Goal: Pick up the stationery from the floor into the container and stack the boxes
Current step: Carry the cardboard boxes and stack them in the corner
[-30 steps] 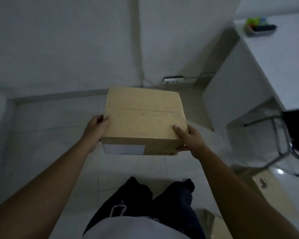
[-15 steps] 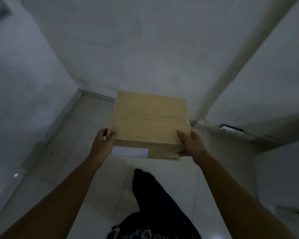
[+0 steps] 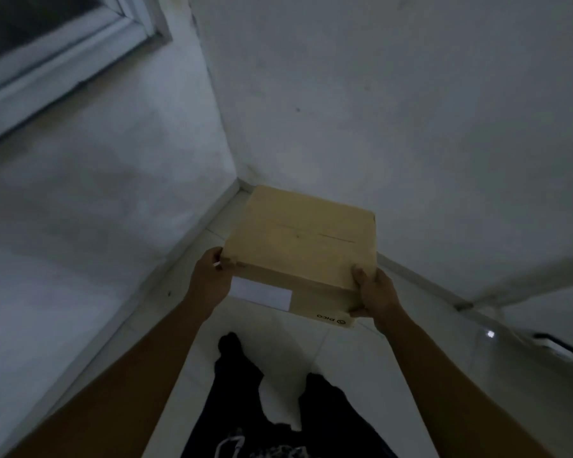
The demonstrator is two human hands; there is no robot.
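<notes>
White-framed window (image 3: 57,51) at upper left, above a pale wall meeting a tiled floor (image 3: 354,368). Left hand (image 3: 209,279) grips the near-left corner of 1 cardboard box (image 3: 301,246), held in the air over the room corner; white label (image 3: 262,292) on its near side. Right hand (image 3: 376,294) grips the near-right corner, thumb on top.
</notes>
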